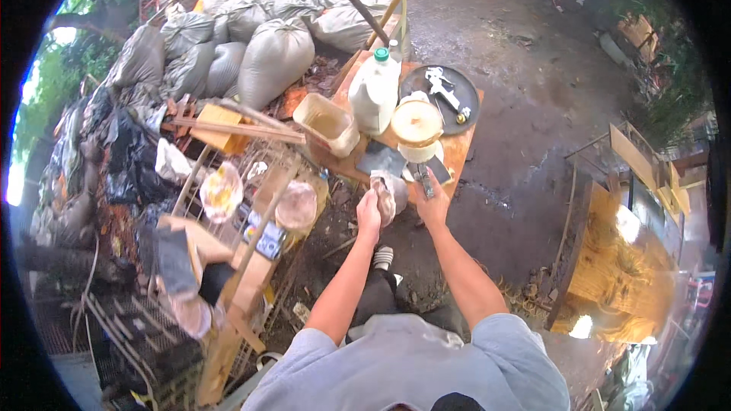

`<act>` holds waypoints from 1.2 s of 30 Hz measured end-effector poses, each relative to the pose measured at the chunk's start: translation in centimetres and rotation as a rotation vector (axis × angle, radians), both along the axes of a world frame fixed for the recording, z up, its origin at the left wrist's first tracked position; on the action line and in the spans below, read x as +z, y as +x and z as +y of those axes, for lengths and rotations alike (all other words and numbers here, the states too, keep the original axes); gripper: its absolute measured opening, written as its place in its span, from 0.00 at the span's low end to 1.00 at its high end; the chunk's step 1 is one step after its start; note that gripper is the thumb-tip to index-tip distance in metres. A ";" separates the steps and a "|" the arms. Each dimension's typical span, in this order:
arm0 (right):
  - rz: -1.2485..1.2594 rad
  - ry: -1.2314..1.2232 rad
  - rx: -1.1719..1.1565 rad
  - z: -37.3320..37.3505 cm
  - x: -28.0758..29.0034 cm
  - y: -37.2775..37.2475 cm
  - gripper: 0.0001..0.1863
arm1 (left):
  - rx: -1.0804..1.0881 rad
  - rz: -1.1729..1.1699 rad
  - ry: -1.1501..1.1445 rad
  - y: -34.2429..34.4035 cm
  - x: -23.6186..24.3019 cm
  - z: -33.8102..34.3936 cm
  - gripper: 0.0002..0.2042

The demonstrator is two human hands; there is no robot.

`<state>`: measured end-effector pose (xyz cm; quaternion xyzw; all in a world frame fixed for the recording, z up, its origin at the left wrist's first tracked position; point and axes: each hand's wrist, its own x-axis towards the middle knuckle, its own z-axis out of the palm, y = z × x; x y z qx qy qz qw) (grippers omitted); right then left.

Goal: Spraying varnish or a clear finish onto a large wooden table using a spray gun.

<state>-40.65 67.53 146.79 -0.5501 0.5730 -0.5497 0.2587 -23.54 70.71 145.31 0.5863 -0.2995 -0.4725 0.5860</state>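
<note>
My left hand (368,217) is closed on the edge of a pinkish-grey, shell-like piece (386,196) with a pale outer side; its exact kind is unclear. To the right, my right hand (433,204) grips a dark grey metallic tool (425,180), its far end near a cream-coloured round tub (416,123). Both hands are held at the near edge of a small wooden table (457,154). Beside the tub stands a whitish jug (374,93) with a green cap. A round black tray (466,82) holds a white spray-gun-like item (448,93).
An open beige plastic container (327,123) sits left of the jug. Further left, a cluttered rack carries wood pieces (242,131), a stained bowl (221,192) and a pinkish round piece (296,205). Filled sacks (276,61) are piled behind. A wooden panel (620,266) stands at right on muddy ground.
</note>
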 end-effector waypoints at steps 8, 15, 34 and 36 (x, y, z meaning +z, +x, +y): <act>0.172 -0.023 -0.065 -11.4 -3.4 4.7 0.27 | -0.252 -0.148 0.089 5.9 -1.9 -16.5 0.20; 0.252 0.166 -0.172 -12.8 -4.0 4.9 0.28 | -0.181 -0.544 0.012 6.5 -4.6 -15.0 0.25; 0.304 0.340 -0.121 -11.5 -2.5 -0.2 0.25 | -0.101 -0.781 0.063 5.7 -1.3 -14.5 0.20; 0.337 0.364 -0.103 -11.5 -2.7 -1.4 0.25 | -0.111 -0.757 0.051 5.9 -1.1 -14.2 0.20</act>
